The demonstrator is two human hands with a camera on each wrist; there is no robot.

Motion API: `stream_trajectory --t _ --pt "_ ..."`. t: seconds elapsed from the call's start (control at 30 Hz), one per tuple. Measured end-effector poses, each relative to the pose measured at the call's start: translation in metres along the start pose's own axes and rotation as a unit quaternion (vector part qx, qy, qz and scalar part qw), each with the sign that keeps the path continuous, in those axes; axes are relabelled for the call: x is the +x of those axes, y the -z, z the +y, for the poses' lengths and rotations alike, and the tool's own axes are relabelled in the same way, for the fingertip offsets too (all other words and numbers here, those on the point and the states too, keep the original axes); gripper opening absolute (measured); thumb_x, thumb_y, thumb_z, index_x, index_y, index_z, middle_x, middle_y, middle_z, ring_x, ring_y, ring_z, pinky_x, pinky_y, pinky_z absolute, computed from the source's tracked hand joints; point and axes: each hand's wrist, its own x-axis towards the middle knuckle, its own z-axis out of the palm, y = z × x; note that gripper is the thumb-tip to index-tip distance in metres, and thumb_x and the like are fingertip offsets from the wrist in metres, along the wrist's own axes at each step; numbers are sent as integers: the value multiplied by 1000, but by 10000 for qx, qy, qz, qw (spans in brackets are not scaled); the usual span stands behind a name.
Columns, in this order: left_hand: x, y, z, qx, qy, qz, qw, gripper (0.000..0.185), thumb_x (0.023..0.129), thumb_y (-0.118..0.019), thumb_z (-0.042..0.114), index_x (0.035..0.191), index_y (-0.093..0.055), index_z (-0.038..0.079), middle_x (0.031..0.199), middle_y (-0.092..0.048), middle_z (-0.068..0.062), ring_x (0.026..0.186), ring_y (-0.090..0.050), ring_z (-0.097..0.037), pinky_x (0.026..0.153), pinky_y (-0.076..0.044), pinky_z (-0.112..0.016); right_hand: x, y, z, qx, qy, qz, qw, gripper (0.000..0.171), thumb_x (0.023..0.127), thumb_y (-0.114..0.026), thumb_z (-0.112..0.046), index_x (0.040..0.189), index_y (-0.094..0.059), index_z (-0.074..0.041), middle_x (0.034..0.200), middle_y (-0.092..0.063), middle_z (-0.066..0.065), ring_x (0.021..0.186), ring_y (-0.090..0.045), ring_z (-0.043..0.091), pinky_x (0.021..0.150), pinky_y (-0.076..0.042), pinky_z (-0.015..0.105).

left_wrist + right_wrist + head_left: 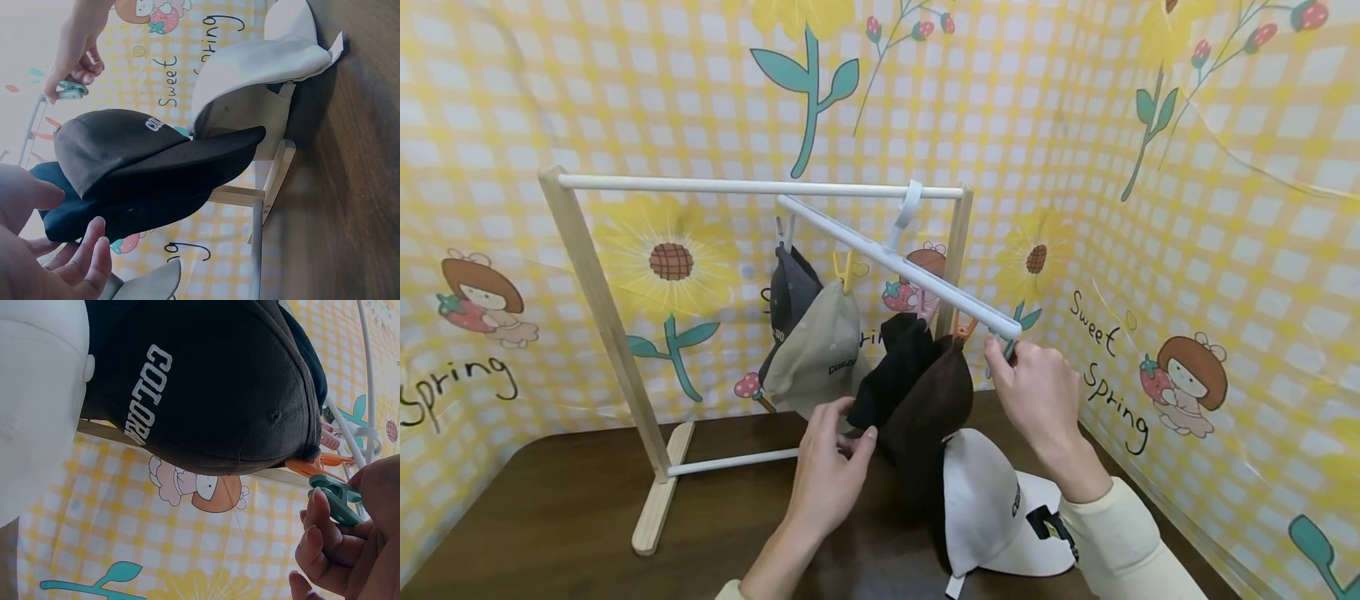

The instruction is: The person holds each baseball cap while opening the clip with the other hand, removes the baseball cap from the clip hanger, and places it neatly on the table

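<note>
Both hands are working at the white clip hanger [895, 258], which is hanging from the top rail of the wooden rack [602, 333] on the bench [550, 517]. The right hand [1045, 396] is pinching the green clip [334, 499] at the near end of the hanger bar, with thumb and fingers curled around it. The left hand [831, 467] is reaching up with relaxed, nearly straight fingers and is touching the lower edge of the black cap [891, 375]; it is not gripping anything.

Four caps are hanging from the clips in a row: a dark grey cap [790, 292] at the far end, then a beige cap [820, 350], then the black cap, and the brown cap [936, 400] just beside the green clip, held by an orange clip [312, 467]. A white cap [992, 508] is lying on the bench below the brown one, near the right sleeve.

The caps are looking light and soft in the crown, but stiffer in the brim, so I judge the brim is the better place for holding, while the thin fabric at the back fits best into a clip. The hanger is swinging freely on its hook, so it probably needs steadying.
</note>
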Motion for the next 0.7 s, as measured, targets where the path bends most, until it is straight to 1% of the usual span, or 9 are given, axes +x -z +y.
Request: stream_trajectory --t 0.07,0.17,0.27,0.37,0.47,0.53,0.7 --pt "0 0 0 79 -97 -8 9999 43 97 -71 16 137 -58 5 124 -57 -9 76 -58 -10 71 -50 -28 0 0 0 17 -3 3 10000 60 105 -48 -48 55 -42 -14 49 -33 -2 42 -32 18 40 -24 31" --pt "0 0 0 101 -165 1 9998 40 97 -71 15 134 -61 4 120 -58 -9 75 -57 -10 71 -48 -29 0 1 -1 33 8 -1 10000 60 105 -48 -47 55 -42 -14 49 -33 -2 42 -31 18 40 -24 31" --pt "-1 -1 0 88 -169 4 9998 37 98 -70 16 132 -63 4 120 -58 -9 76 -59 -9 71 -49 -29 -1 1 -1 26 7 -10 10000 60 105 -48 -47 55 -42 -15 49 -34 -2 42 -32 18 40 -24 31" --pt "0 -2 0 102 -95 -10 9999 36 98 -70 17 131 -63 4 124 -58 -9 77 -61 -9 72 -51 -29 0 0 0 1 -6 -6 10000 60 105 -48 -48 55 -42 -15 49 -34 -2 42 -32 18 40 -25 32" --pt "0 -4 -1 70 13 -137 9999 38 98 -70 19 132 -61 5 127 -59 -10 80 -65 -9 71 -52 -29 0 0 0 -14 -14 -5 10000 60 105 -48 -48 55 -42 -15 49 -34 -2 43 -32 18 40 -25 32" --pt "0 -4 -2 -83 73 -273 9996 38 99 -69 19 133 -59 6 128 -61 -12 81 -70 -11 69 -53 -28 0 0 0 -26 -2 -4 10000 60 105 -48 -48 55 -42 -15 49 -34 -2 43 -32 18 40 -24 32" --pt "0 -6 -4 -420 70 -550 9976 35 100 -67 15 131 -56 7 121 -68 -15 78 -75 -17 65 -55 -28 0 -1 0 -30 9 -2 10000 61 105 -48 -49 55 -42 -14 49 -34 -1 43 -33 19 40 -25 32"
